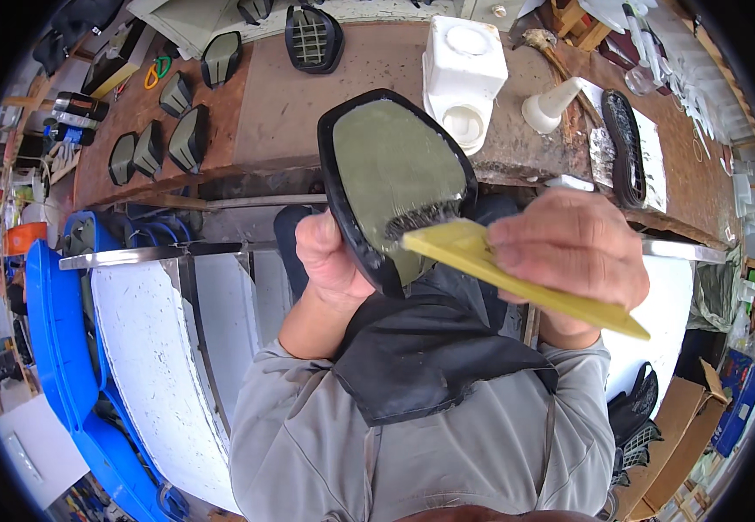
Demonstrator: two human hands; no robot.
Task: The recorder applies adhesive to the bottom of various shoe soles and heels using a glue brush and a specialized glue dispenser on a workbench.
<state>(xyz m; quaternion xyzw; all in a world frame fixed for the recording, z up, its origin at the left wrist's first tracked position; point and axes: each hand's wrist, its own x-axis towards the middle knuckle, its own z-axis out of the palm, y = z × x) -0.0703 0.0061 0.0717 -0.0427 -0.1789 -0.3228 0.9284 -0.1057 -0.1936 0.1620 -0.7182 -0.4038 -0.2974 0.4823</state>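
Observation:
My left hand (332, 257) grips a large olive-green pad (388, 161) by the lower left of its thick black rim. The pad is held up and tilted in front of my body, its green face showing. Closed around a flat yellow-handled brush (451, 244), my right hand (576, 248) is at the pad's lower right. The dark bristles touch the green face, and a wet-looking sheen shows there. Some of my right fingers are hidden behind the handle.
On the brown workbench (260, 130) are several smaller black-rimmed green pads (190, 137), a pad with a grid face (312, 39), a white container (464, 56), a white cone-shaped nozzle (553, 104) and a black oval part (623, 148). Blue plastic bins (51, 322) stand at left; a cardboard box (673, 448) sits lower right.

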